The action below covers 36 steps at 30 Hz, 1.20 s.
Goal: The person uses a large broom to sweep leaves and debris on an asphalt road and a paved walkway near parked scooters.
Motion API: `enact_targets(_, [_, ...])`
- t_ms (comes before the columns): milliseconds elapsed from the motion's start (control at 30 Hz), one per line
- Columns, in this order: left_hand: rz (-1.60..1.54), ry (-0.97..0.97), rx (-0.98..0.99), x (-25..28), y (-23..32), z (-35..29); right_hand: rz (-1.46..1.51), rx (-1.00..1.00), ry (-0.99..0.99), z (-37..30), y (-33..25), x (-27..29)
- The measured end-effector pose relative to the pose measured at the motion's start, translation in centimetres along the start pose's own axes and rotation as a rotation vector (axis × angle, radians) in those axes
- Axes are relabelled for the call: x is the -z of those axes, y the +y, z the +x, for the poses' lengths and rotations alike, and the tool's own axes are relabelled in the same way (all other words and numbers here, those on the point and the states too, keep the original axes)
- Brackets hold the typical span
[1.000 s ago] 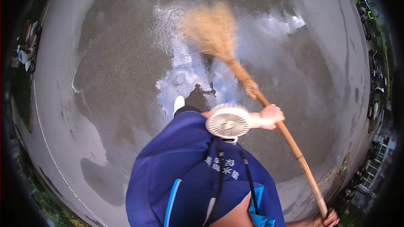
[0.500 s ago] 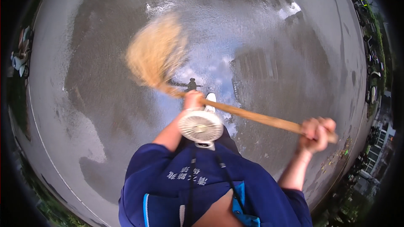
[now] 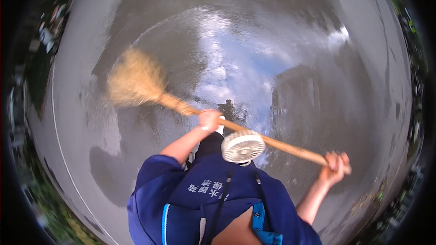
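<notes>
A straw broom (image 3: pixel 141 80) lies across in front of me, its bristle head out to the left and blurred by motion. My left hand (image 3: pixel 210 120) is wrapped round the wooden handle near the bound neck. Toward the far end of the handle, on the right, my right hand (image 3: pixel 337 167) has its fingers closed round it. The bristles are over wet pavement (image 3: pixel 181 59), at the left part of a large puddle; whether they touch it, I cannot tell. A white shoe (image 3: pixel 221 126) shows just past my left hand.
A white round fan (image 3: pixel 244 147) hangs on a dark cord at my chest, close under the handle. The puddle mirrors sky and a building. Parked vehicles and greenery line both rims, with a white scooter (image 3: pixel 47 38) at the left. Scattered leaves (image 3: pixel 368 202) lie at the lower right.
The broom head has swung left and toward me, leaving a curved ripple in the water. My right hand has come lower and slightly left. The fan has shifted right.
</notes>
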<state>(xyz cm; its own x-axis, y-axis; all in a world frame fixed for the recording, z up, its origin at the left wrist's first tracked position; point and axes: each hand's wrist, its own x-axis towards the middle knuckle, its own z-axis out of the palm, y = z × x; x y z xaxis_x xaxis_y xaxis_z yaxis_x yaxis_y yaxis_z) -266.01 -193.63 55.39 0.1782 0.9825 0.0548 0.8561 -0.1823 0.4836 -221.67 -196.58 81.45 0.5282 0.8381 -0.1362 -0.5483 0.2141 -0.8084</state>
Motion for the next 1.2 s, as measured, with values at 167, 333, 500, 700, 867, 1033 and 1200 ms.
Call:
enact_targets(167, [-0.302,-0.081,-0.437,-1.3,17.4,8.8,-0.108,0.524,-0.122,-5.5,-17.9,5.0])
enact_targets(333, [-0.207,-0.259,-0.566,-2.8,21.8,17.5,-0.103,0.775,0.059,-12.0,-13.7,-6.2])
enact_targets(500, [-0.209,-0.287,-0.433,-0.8,11.3,18.5,-0.209,0.662,-0.134,-10.8,-7.9,-12.6])
enact_targets(700, [-0.174,0.024,0.070,10.2,-23.3,6.5,-0.260,0.222,-0.324,-8.6,16.1,-33.6])
enact_targets(867, [0.190,-0.202,0.505,18.9,-50.6,-6.4,-0.233,-0.404,-0.598,-13.2,38.4,-46.1])
enact_targets(1033, [0.294,-0.209,0.427,26.8,-49.2,3.6,-0.062,-0.327,-0.273,-8.7,36.5,-48.4])
enact_targets(1200, [-0.111,-0.009,-0.153,29.9,-35.0,20.1,-0.026,0.250,-0.111,-8.4,18.9,-46.4])
